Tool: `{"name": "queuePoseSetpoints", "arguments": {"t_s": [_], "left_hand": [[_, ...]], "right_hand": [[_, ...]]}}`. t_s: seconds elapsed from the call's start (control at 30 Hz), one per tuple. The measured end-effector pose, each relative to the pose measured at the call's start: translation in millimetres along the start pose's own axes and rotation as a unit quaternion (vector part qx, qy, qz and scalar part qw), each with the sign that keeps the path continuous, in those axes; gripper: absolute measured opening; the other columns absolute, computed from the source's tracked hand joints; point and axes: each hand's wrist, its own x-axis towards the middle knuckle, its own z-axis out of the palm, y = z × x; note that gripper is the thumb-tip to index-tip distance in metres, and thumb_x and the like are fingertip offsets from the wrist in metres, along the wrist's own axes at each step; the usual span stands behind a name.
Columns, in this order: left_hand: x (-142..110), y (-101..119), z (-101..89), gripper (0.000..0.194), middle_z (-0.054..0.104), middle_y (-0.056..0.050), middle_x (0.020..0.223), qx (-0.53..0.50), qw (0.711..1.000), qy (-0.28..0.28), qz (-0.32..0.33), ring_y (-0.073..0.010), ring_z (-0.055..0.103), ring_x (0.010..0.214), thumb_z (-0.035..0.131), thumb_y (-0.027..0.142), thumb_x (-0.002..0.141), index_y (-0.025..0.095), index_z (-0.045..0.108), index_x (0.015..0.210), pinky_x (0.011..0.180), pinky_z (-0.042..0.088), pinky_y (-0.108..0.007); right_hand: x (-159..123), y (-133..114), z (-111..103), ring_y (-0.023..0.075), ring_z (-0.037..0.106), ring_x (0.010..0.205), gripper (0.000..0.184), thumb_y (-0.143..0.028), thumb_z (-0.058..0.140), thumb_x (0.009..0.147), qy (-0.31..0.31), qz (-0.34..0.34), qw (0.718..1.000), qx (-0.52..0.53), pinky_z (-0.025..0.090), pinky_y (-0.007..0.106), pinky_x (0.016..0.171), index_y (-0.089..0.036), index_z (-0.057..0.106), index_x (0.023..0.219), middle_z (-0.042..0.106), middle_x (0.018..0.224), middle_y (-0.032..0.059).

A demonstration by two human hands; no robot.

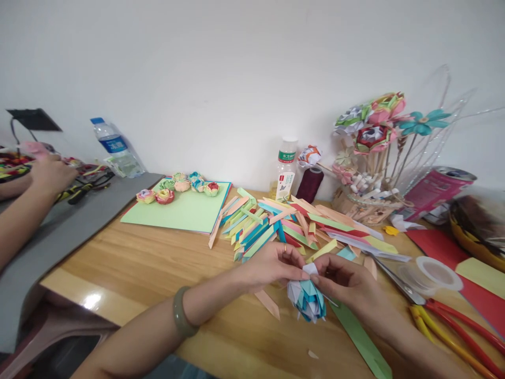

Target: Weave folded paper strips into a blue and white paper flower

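A folded paper flower (307,302) in blue and pale lilac hangs between my two hands above the wooden table. My left hand (274,266), below a green bangle, pinches its pale upper part between thumb and fingers. From the other side my right hand (347,279) grips the same part, fingers closed. Just beyond the hands spreads a heap of folded paper strips (256,226) in many colours. Under my right hand lies a long green paper strip (363,342). Scissors (418,300) with red handles rest to the right.
Small paper flowers sit on a green paper sheet (177,213). Against the wall stand a bottle (286,166), a purple thread spool (310,185) and a basket (366,208) of paper flowers. A tape roll (440,273) lies right. At far left, another person's hand (53,176) works.
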Motion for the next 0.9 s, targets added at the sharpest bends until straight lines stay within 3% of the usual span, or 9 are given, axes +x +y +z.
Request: {"name": "queuePoseSetpoints", "arguments": {"t_s": [0.5, 0.73, 0.9], "left_hand": [[-0.3, -0.6, 1.0, 0.032, 0.051, 0.004, 0.052, -0.005, 1.0, 0.008, 0.001, -0.0025, 0.041, 0.042, 0.075, 0.03, 0.048, 0.012, 0.053, 0.061, 0.04, 0.025, -0.017], [0.7, -3.3, 0.8, 0.029, 0.054, 0.004, 0.055, -0.025, 0.999, 0.023, 0.04, -0.0047, 0.047, 0.045, 0.075, 0.027, 0.05, 0.012, 0.052, 0.062, 0.044, 0.034, -0.018], [1.0, -1.3, 0.5, 0.028, 0.054, 0.004, 0.055, -0.012, 0.998, 0.024, 0.051, -0.0048, 0.048, 0.045, 0.074, 0.027, 0.051, 0.012, 0.052, 0.061, 0.045, 0.035, -0.018]], "right_hand": [[1.9, 1.4, 3.0, 0.0115, 0.047, 0.053, 0.023, -0.039, 0.068, 0.062, 0.021, 0.01, 1.0, -0.012, 0.038, 0.022, 0.048, -0.019, 0.056, 0.061, 0.052, 0.057, -0.0031], [3.4, -2.5, -2.0, 0.0149, 0.057, 0.064, 0.016, -0.034, 0.067, 0.066, -0.054, 0.038, 0.996, 0.063, 0.044, 0.024, 0.059, -0.018, 0.065, 0.071, 0.064, 0.069, 0.0011], [4.2, 2.1, -6.3, 0.0152, 0.058, 0.066, 0.013, -0.03, 0.067, 0.067, -0.047, 0.035, 0.997, 0.053, 0.044, 0.025, 0.062, -0.02, 0.067, 0.075, 0.066, 0.071, 0.0008]]}}
